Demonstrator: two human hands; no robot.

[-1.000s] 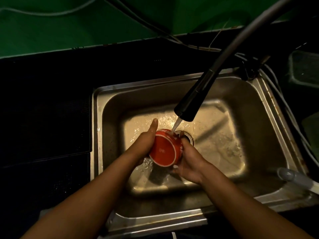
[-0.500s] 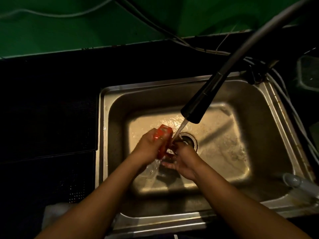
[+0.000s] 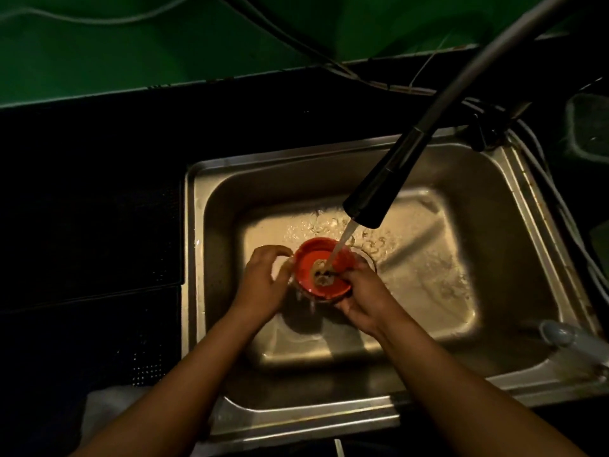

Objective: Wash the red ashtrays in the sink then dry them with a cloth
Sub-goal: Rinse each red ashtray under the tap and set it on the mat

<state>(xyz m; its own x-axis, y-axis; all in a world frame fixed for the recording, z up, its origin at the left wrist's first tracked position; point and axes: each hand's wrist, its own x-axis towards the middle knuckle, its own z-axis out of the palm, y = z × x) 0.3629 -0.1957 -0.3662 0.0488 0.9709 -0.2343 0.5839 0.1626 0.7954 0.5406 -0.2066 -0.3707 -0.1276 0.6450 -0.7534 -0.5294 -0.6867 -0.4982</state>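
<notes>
The red ashtray is held over the middle of the steel sink, above the basin floor and just left of the drain, which is mostly hidden behind it. It is round, so it has no long axis to speak of; its open side faces up toward the camera and tilts slightly toward the person, showing the inner floor and the raised rim all the way round. A thin stream of water falls slantwise from the black faucet head and lands near the centre of the ashtray, where a pale, dirty patch shows. Both hands are clamped on the dish. The left hand curls its fingers round the left rim, and the right hand cups the right and near side from below, with its thumb lying over the rim close to where the water lands. Water drips from the underside of the ashtray, and the basin floor behind it is wet and rippled. A grey hose runs from the faucet head up to the right. The dark surface lies to the left of the sink, and a pale cloth rests at its near edge beside the left forearm.
</notes>
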